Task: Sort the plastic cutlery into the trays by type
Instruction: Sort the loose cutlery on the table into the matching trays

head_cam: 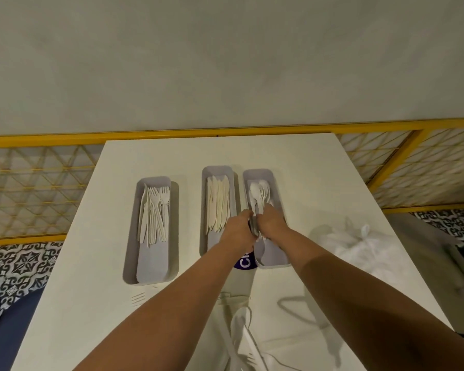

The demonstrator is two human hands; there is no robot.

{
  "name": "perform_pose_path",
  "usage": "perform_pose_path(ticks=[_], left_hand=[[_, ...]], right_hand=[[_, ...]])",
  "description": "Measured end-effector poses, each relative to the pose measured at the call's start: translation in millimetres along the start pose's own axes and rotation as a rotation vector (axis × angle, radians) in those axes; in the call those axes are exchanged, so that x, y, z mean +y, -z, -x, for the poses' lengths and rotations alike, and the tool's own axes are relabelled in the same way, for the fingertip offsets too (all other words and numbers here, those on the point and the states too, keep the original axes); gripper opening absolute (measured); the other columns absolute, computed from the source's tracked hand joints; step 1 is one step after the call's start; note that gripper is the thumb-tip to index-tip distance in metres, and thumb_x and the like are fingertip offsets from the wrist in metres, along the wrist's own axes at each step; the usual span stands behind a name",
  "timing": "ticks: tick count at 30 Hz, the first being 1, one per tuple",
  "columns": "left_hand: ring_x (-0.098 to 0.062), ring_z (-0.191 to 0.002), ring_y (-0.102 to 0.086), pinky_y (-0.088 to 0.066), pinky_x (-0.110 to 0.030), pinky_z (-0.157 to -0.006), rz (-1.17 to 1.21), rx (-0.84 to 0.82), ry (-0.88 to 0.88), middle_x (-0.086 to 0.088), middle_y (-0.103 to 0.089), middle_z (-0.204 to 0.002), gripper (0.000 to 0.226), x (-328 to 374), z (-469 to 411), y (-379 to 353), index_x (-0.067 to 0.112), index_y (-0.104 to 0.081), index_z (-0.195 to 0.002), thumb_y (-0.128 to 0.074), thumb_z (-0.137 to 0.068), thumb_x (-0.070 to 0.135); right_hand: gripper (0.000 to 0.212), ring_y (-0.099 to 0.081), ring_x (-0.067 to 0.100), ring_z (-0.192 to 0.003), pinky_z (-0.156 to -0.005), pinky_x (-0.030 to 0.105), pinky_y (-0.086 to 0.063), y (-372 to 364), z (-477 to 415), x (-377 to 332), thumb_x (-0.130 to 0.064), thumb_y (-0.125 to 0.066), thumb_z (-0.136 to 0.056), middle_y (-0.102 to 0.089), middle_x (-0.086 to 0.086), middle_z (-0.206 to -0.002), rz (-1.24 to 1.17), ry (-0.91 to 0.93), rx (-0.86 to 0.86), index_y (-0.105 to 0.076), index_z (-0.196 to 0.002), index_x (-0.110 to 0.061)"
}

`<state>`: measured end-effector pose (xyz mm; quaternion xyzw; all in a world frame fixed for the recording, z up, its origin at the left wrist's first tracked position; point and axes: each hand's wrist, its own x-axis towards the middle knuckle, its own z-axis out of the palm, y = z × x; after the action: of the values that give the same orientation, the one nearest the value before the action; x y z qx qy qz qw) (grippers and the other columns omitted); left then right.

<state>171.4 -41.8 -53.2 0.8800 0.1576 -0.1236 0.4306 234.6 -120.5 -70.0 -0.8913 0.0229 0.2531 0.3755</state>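
Closest to the camera, some loose cutlery (248, 341) is lying on the near end of the white table (91, 303), with one stray fork (138, 298) sitting a bit left of it. Both forearms are reaching straight out and meeting over the right tray (272, 257). The right hand (272, 222) is curling round the handles of the spoons (257, 191), bowls pointing away. The left hand (240, 231) is pressing in right beside it with fingers curled. Honestly I can't tell if it's gripping the handles or the tray wall, as it's too blurry there.

The spoons are piling up in the far half of that right tray. The middle tray (212, 245) is sitting just beside it, holding knives (219, 204) lined up lengthwise. The left tray (152, 266) is sitting well apart from those two, with forks (156, 210) bunched at its far end.

A crumpled plastic bag (359, 245) is lying on the right side of the table, near the right tray. A bare strip of tabletop is showing beyond the trays, and the far edge is butting up near a yellow railing (172, 133).
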Motion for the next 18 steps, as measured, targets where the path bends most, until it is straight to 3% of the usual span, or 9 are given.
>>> perform_pose_path(ticks=[2,7,12,15,18], left_hand=[[-0.034,-0.089,-0.064,-0.056,-0.039,-0.078,-0.041,-0.025,-0.003,-0.023,-0.063,-0.110,0.052,0.9,-1.7,0.1,0.007,-0.045,-0.132,-0.060,-0.083,-0.004],[-0.033,-0.099,-0.063,-0.052,-0.031,-0.078,-0.071,-0.018,-0.017,-0.021,-0.061,-0.114,0.050,1.4,-2.6,-0.3,0.005,-0.044,-0.132,-0.059,-0.085,-0.001],[-0.024,-0.081,-0.057,-0.051,-0.032,-0.074,-0.064,0.025,-0.044,-0.021,-0.063,-0.109,0.043,0.1,4.6,-1.0,0.003,-0.047,-0.126,-0.060,-0.085,0.002],[-0.029,-0.089,-0.063,-0.049,-0.030,-0.075,-0.031,0.083,-0.071,-0.020,-0.064,-0.109,0.040,-1.6,13.4,0.5,0.006,-0.047,-0.128,-0.057,-0.090,0.010],[-0.030,-0.100,-0.063,-0.045,-0.027,-0.078,-0.012,0.132,-0.102,-0.017,-0.066,-0.109,0.036,-4.3,23.8,8.6,0.008,-0.048,-0.127,-0.055,-0.093,0.016]], right_hand=[[0.034,-0.056,0.035,-0.109,-0.082,0.036,-0.046,-1.8,-3.8,-5.7,-0.007,-0.045,-0.093,-0.055,0.023,-0.121,0.037,0.024,0.026,-0.047,-0.125,0.004],[0.045,-0.043,0.037,-0.122,-0.103,0.045,-0.038,-1.0,-1.3,-10.7,-0.005,-0.046,-0.091,-0.040,0.021,-0.132,0.199,0.093,0.056,-0.037,-0.135,0.000],[0.021,-0.055,0.031,-0.101,-0.081,0.031,-0.047,-1.7,5.3,-2.2,-0.004,-0.048,-0.090,-0.050,0.019,-0.119,0.214,0.135,0.091,-0.055,-0.110,0.001],[0.031,-0.052,0.036,-0.114,-0.097,0.041,-0.047,5.3,17.9,-2.7,0.000,-0.049,-0.089,-0.045,0.019,-0.128,0.269,0.202,0.103,-0.055,-0.119,0.004],[0.038,-0.049,0.035,-0.120,-0.102,0.041,-0.044,12.6,33.8,-7.3,0.000,-0.047,-0.091,-0.041,0.019,-0.135,0.283,0.277,0.087,-0.050,-0.129,-0.001]])
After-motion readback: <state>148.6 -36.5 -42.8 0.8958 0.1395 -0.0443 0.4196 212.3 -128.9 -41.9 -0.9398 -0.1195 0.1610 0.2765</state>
